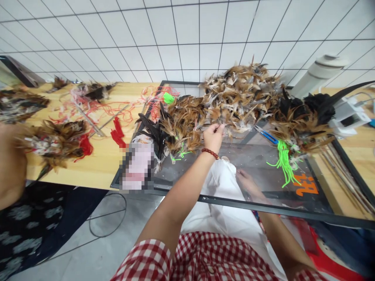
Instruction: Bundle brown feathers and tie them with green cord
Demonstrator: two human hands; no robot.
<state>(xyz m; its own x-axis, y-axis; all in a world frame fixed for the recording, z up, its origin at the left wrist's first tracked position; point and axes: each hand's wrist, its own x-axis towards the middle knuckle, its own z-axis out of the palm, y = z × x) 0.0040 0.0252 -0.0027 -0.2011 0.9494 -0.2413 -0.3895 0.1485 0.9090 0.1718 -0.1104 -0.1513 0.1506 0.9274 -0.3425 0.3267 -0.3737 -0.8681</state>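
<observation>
My left hand, with a beaded bracelet on the wrist, reaches to the near edge of a large pile of brown and white feathers. Its thumb and fingertips are pinched together against the feathers; what is between them, if anything, is too small to make out. My right hand shows through the glass tabletop, low over my white trousers, fingers loosely stretched out. Bundled brown feathers lie left of my left hand. Blue-handled snips lie to its right, beside bright green strings.
Another person's arm is at the left, beside a feather bundle with red string. Red strings lie on the wooden table. At the right are black-and-brown feathers, a white bottle, a white device and thin sticks.
</observation>
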